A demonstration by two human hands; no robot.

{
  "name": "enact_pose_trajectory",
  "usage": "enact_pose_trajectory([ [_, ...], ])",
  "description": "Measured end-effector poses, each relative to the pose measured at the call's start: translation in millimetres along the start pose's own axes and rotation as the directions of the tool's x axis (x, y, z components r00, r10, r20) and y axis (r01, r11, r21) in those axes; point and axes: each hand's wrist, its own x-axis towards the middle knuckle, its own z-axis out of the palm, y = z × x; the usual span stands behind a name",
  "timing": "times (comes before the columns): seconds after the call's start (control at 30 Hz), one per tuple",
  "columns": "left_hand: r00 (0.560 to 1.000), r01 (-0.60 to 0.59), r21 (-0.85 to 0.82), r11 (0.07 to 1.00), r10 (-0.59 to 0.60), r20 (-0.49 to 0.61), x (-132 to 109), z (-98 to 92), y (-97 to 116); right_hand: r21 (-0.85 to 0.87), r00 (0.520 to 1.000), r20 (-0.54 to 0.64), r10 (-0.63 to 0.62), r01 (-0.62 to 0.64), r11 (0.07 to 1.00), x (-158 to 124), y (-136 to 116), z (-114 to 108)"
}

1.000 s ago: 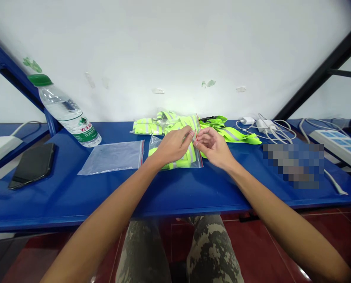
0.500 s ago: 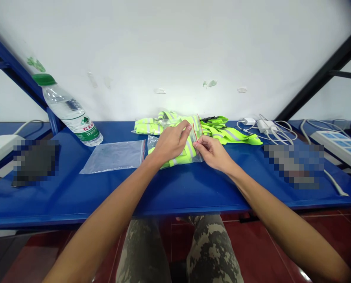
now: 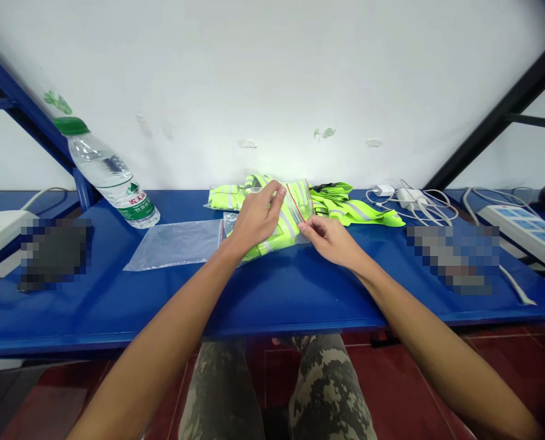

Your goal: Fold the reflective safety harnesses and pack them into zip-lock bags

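Observation:
A clear zip bag with a red seal line holds a folded yellow-green reflective item and lies at the middle of the blue table. My left hand grips the bag's upper left part, thumb and fingers near the end of the red line. My right hand pinches the bag's edge at the line's lower right end. Behind are another bagged reflective item and loose yellow-green straps with black parts. A flat clear bag lies left of my left hand.
A water bottle with a green cap leans at the left. White chargers and cables lie at the back right. Power strips flank the blue table. Two blurred patches cover things on it.
My left hand has moved a little left and up with the bag's edge, and the red line now slants more. My right hand has shifted slightly left and down.

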Motion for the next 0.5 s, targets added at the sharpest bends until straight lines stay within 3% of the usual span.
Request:
enact_pose_trajectory([
  [0.23, 0.998, 0.033, -0.03, 0.999, -0.035, -0.045, 3, -1.4, -5, -0.14, 0.998, 0.004, -0.062, 0.062, 0.988, 1, -4, 0],
  [0.5, 0.99, 0.079, -0.088, 0.993, -0.088, -0.111, 5, -4.8, -12, -0.08, 0.999, 0.032, -0.005, 0.007, 0.997, -1, -1, -2],
])
